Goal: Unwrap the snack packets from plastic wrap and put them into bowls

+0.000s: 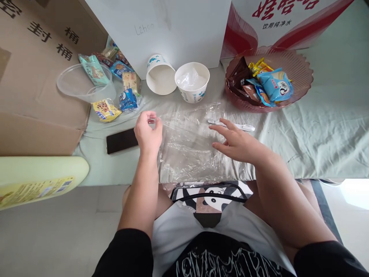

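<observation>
A clear plastic sheet (187, 154), thin and wrinkled, is spread over the cloth in front of me. My left hand (149, 132) is closed in a pinch at its upper left edge, with a strip of film raised from the fingers. Over the right side of the sheet, my right hand (238, 141) has its fingers apart and holds nothing. A slim white tool (245, 127), perhaps a cutter, lies just beyond those fingers, partly covered by them. Close to my left wrist rests a dark phone (121, 141), its right end hidden behind the hand.
Behind the sheet are a tipped paper bowl (161, 79) and an upright one (192, 85) with clear plastic inside. A pink ribbed bowl (302, 77) of wrapped snacks stands right. A clear plastic tub (69, 82) lies among snack packets (106, 110) at left, near a cardboard box (37, 96).
</observation>
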The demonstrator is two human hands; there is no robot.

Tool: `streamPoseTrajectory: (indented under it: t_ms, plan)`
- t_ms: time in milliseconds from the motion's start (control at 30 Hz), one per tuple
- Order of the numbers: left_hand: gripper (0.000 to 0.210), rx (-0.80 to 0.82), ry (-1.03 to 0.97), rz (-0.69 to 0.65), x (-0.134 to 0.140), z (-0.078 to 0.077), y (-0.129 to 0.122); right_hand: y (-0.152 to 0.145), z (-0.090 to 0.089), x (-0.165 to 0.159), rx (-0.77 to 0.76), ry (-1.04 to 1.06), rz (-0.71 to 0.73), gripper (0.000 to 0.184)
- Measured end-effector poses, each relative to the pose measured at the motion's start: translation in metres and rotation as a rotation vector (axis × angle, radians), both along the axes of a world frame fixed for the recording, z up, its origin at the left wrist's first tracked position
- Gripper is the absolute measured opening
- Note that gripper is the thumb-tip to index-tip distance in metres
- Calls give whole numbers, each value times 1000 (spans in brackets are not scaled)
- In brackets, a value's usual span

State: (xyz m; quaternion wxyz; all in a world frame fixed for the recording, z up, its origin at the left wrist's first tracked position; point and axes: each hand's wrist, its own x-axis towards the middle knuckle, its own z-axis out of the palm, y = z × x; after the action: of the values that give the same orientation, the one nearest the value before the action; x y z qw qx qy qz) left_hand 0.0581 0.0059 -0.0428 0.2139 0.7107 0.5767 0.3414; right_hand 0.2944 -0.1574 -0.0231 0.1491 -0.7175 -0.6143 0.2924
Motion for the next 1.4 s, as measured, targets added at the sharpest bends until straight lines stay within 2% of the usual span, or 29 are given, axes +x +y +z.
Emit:
streamPoseTrajectory:
  t_ms: [100,167,200,267,333,400,467,533,567,700,800,933,1033,1100,1133,1200,1233,1267,1333,1400]
  plan:
    - [16,175,26,-11,3,2,-6,2,0,-2,28,-91,-54,62]
    - [11,222,50,-67,6,6,-15,2,3,0,38,-118,-122,64]
    - [8,202,71,-134,7,9,-19,2,6,1,56,-113,-167,63]
    - [6,81,142,-354,10,12,-27,-1,17,4,120,-54,-202,52]
    - [11,-65,237,-592,13,11,-32,-6,30,1,155,72,-65,34]
    - [15,-148,321,-699,17,7,-33,-12,39,-11,111,191,202,22]
    - [17,-174,365,-693,22,1,-32,-17,41,-35,103,140,361,25]
    - [20,-179,370,-672,25,-2,-30,-20,34,-65,78,-53,439,38]
    - [21,-179,361,-673,26,-2,-30,-21,28,-79,74,-131,469,39]
    - [26,-191,265,-707,25,0,-32,-18,2,-107,138,-275,439,21]
    - [27,-216,180,-750,22,1,-35,-14,-5,-104,154,-248,434,22]
    - [26,-256,69,-738,18,5,-33,-6,1,-92,108,-162,401,22]
    - [28,-239,-82,-775,9,17,-33,1,6,-82,90,-17,265,17]
    - [27,-235,-128,-878,2,30,-37,7,8,-76,116,76,145,15]
    - [28,-242,-109,-931,-1,36,-40,9,8,-73,140,107,87,14]
    - [46,-258,-7,-976,-7,46,-48,13,7,-69,189,140,-6,14]
    - [52,-255,51,-956,-8,50,-52,14,7,-68,206,149,-33,15]
    - [47,-245,97,-916,-9,52,-54,15,7,-67,215,157,-48,16]
    - [23,-233,110,-802,-11,50,-54,14,8,-65,218,187,-45,17]
    - [8,-248,4,-682,-14,44,-46,11,13,-58,217,235,-9,24]
